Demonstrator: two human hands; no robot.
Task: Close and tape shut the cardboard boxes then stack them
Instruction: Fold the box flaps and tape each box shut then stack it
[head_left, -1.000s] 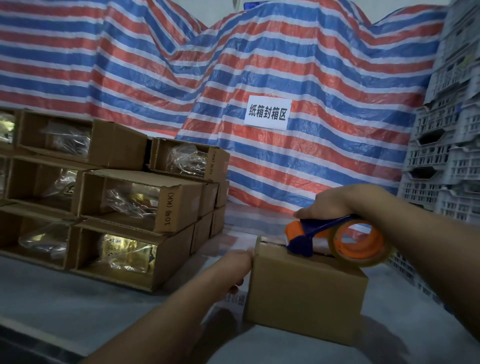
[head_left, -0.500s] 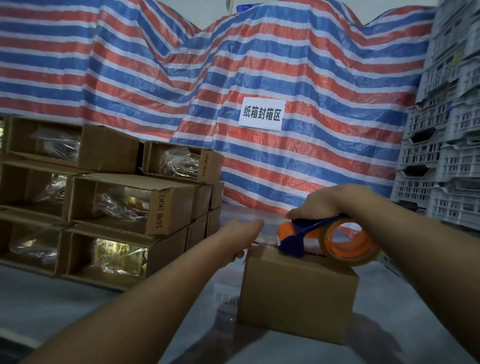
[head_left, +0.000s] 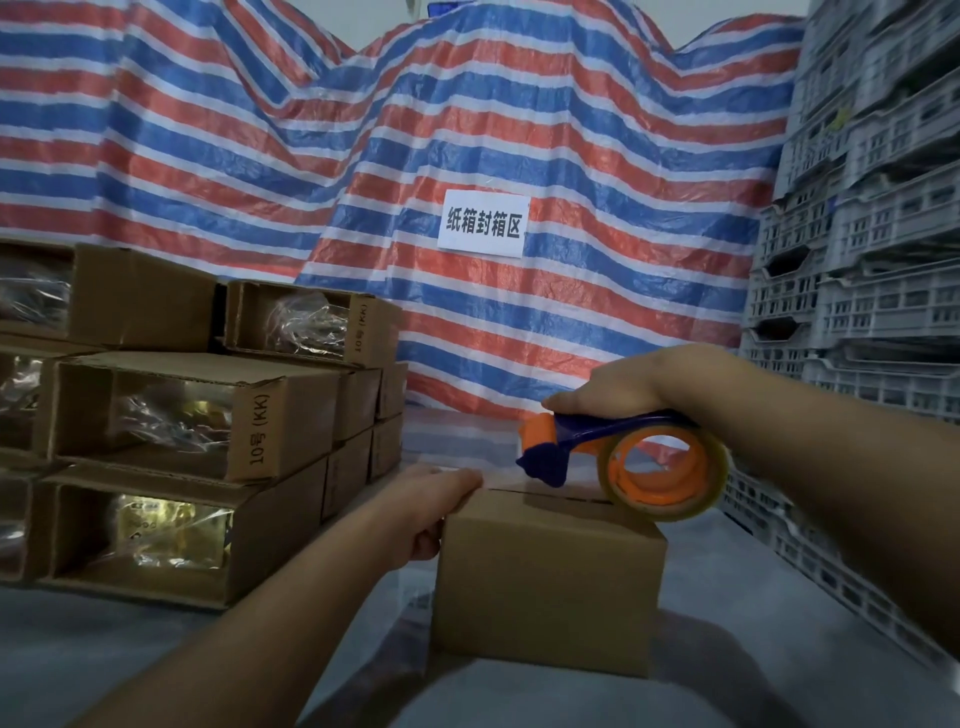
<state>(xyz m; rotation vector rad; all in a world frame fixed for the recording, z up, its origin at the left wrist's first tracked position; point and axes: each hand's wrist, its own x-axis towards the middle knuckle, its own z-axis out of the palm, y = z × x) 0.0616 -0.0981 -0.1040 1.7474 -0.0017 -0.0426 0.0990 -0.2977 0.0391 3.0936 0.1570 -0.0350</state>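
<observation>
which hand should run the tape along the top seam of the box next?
Right. The right hand already grips the tape dispenser, whose blade end sits on top of the cardboard box near its far edge. The left hand rests against the box's left top corner, well placed to brace it.

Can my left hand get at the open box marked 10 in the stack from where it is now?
Probably yes. The left hand rests against the left side of the closed box, and the marked open box lies just to its left, with only bare table between. It would have to let go first.
</observation>
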